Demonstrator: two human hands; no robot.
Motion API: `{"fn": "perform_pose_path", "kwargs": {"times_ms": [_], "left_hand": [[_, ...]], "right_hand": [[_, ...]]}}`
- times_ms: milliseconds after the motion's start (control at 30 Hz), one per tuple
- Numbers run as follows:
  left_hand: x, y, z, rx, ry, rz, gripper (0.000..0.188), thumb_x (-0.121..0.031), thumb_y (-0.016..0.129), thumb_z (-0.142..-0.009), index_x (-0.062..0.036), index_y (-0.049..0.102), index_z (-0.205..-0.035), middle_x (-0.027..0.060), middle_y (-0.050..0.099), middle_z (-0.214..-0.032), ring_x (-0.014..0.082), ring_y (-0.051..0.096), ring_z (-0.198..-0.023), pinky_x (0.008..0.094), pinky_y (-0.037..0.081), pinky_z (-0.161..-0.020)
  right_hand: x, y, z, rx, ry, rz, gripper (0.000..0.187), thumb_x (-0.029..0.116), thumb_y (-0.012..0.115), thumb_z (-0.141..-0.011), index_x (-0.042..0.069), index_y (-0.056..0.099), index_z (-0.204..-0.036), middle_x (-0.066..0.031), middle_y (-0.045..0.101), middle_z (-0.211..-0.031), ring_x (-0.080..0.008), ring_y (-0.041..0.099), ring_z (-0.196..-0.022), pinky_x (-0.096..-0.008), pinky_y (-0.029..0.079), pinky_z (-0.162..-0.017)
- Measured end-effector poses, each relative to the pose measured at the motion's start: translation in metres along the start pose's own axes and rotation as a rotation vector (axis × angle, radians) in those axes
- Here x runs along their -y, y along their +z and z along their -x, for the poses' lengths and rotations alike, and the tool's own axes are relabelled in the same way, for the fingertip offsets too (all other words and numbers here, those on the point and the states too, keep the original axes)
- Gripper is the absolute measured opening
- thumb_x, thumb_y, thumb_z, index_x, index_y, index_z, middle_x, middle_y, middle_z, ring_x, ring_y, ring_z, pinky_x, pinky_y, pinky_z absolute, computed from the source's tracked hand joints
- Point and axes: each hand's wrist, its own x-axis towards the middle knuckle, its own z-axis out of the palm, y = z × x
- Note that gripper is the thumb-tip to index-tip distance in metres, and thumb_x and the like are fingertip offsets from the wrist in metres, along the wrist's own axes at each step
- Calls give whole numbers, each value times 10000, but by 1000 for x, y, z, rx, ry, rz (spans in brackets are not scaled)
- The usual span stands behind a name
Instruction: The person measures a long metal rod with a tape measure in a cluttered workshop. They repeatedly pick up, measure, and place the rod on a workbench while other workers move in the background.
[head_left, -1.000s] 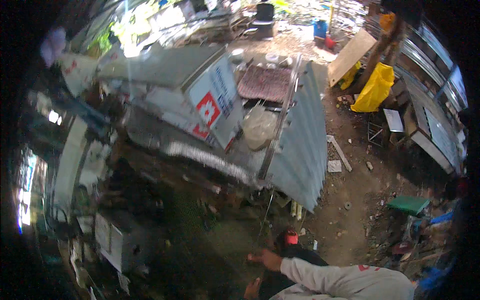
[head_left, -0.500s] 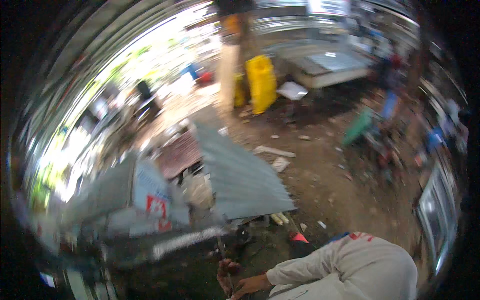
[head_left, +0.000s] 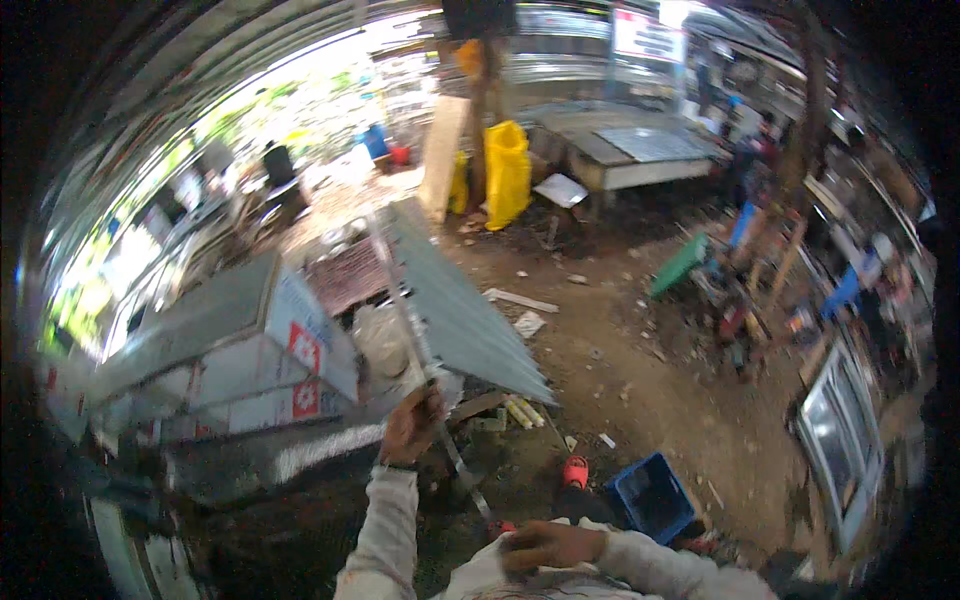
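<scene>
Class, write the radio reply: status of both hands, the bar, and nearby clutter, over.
Left hand closed around bar. Right hand low in view, grip unclear. Bar tilted. Blue crate near red slipper.

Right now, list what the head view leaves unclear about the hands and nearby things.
Head view:
Long, thin metallic strip: the stretch inside the left hand, hidden by its grip.
Right hand: whether it holds anything, lost in blur.
Pale, rounded bundle: its material, too blurred.

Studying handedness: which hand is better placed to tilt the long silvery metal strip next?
Probably the left hand: it grips the silvery strip; the right hand, lower, shows no grip on it.
</scene>
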Motion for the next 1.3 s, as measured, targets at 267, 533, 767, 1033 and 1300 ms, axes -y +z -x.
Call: {"fn": "perform_pose_path", "kwargs": {"times_ms": [267, 533, 767, 1033, 1300], "left_hand": [[-14, 13, -72, 5, 164, 45, 302, -233, 493, -1036, 17, 576, -1184, 81, 663, -1051, 194, 653, -911, 348, 564, -846], [-36, 36, -113, 22, 389, 198, 358, -340, 455, -1049, -50, 584, -1214, 41, 635, -889, 116, 569, -672, 270, 491, -588], [61, 88, -92, -30, 454, -359, 343, -286, 505, -1030, -51, 572, -1270, 13, 624, -940, 109, 581, -838, 282, 496, -740], [116, 134, -48, 84, -140, -523, 448, -400, 595, -979, -49, 614, -1257, 15, 661, -1094, 113, 600, -990, 287, 473, -865], [40, 123, -88, -75, 229, -231, 381, -252, 532, -1021, -25, 530, -1327, 105, 672, -1115, 182, 662, -969, 330, 533, -877]], "right_hand": [[-84, -40, 163, -98, 254, 163, 317, 247, 590, -987, 16, 651, -1194, -92, 707, -1068, -159, 632, -993, -323, 500, -892], [-202, -54, 185, -561, 418, -225, 373, 159, 637, -948, 83, 576, -1308, -88, 708, -1061, -178, 654, -904, -327, 529, -838], [-237, -52, 164, -902, 250, -554, 419, 102, 677, -919, 103, 569, -1324, -68, 706, -1052, -175, 660, -866, -313, 540, -806], [-219, -98, 101, -1075, -112, -550, 224, 159, 663, -945, 33, 684, -1129, -17, 690, -1033, -121, 617, -910, -264, 510, -809], [-276, -103, 128, -1075, 113, -243, 247, 220, 629, -973, 49, 693, -1140, -31, 700, -990, -97, 601, -885, -285, 502, -782]]}}
